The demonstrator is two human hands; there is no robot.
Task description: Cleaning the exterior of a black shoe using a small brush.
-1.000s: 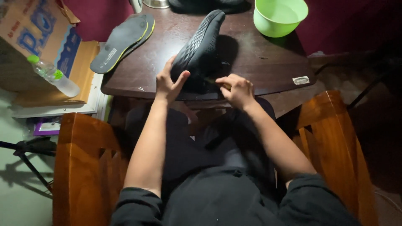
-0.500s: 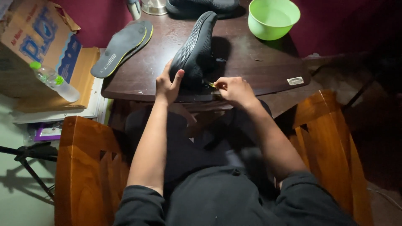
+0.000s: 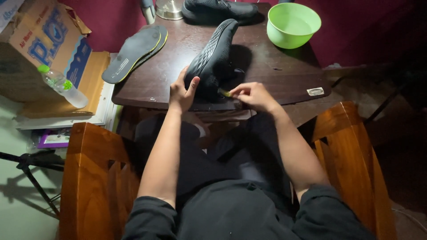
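Looking down from the head cam, there's a dark, glossy wooden bench [image 3: 178, 84] pushed against a deep red wall, dim light, with pale floor off to the left and a wooden chair frame [image 3: 95, 178] on both sides of the person's lap. Count-wise: two black shoes, two insoles, one bowl, one bottle, one cardboard box. The near black shoe [image 3: 213, 58] stands tipped on its heel end at the front edge of the bench, its textured, diamond-patterned sole facing the camera. The left hand [image 3: 181, 91] is wrapped around the shoe's lower left side, thumb up against the sole, gripping it steady. The right hand [image 3: 251, 94] is pinched shut on a small yellowish tool [image 3: 224, 93] whose tip touches the heel area; too small to say what it is exactly. The second black shoe [image 3: 220, 10] lies flat at the far edge, next to a shiny metal base [image 3: 168, 9]. The two insoles [image 3: 135, 52] are stacked overlapping at the left, dark grey foam with a yellow rim. A round, smooth lime-green plastic bowl [image 3: 293, 24] sits at the far right. Off the bench to the left, a clear plastic bottle [image 3: 62, 86] with a green cap lies on a printed cardboard box [image 3: 44, 40].
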